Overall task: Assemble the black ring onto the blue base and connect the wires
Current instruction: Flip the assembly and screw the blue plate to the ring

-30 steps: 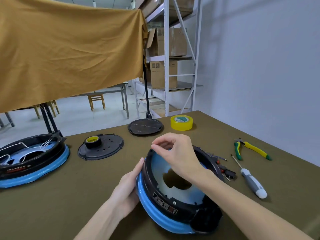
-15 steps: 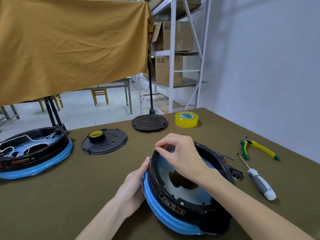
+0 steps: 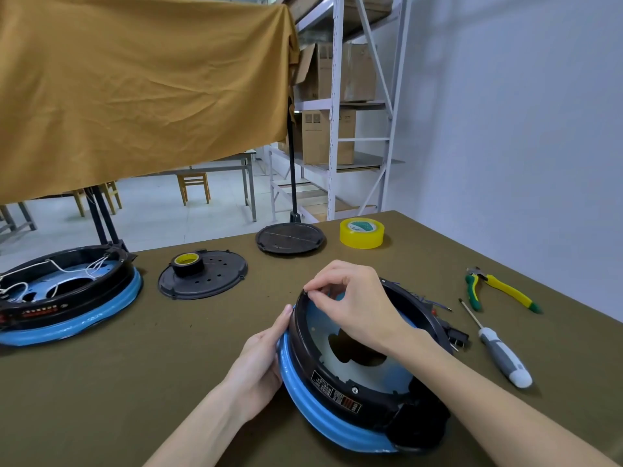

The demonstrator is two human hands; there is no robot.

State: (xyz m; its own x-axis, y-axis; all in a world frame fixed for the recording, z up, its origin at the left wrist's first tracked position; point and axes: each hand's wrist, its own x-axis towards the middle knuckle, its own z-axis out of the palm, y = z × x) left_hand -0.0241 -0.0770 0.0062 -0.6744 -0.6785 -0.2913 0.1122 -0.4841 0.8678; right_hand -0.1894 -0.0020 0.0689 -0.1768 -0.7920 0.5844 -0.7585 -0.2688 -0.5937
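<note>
Two hands: both work on one tilted assembly at the near middle of the olive-green table (image 3: 438,251).
Black ring (image 3: 305,345): it sits on the blue base (image 3: 303,396); the far right part of both is hidden behind the right forearm.
Right hand (image 3: 354,298): thumb and forefinger are pinched together at the top left edge of the black ring; what is between them is too small to make out, maybe only the rim.
Left hand (image 3: 261,355): it lies against the left side of the blue base, fingers mostly straight, fingertips touching the ring's edge; its palm side is not visible.
Wires (image 3: 435,303): only thin dark ends show behind the ring at the right, near a black plug (image 3: 456,337); where they connect is hidden.
Label on ring: printed text, not readable.
Second assembly (image 3: 67,298): at the far left, with white wires inside; its left edge is cut off by the frame.
Perforated black plate (image 3: 215,276): a black tape roll (image 3: 187,264) stands on it.
Other parts: round black lid (image 3: 290,237), yellow tape roll (image 3: 361,232).
Tools: pliers (image 3: 499,293) and screwdriver (image 3: 499,352) lie at the right, apart from the assembly.
</note>
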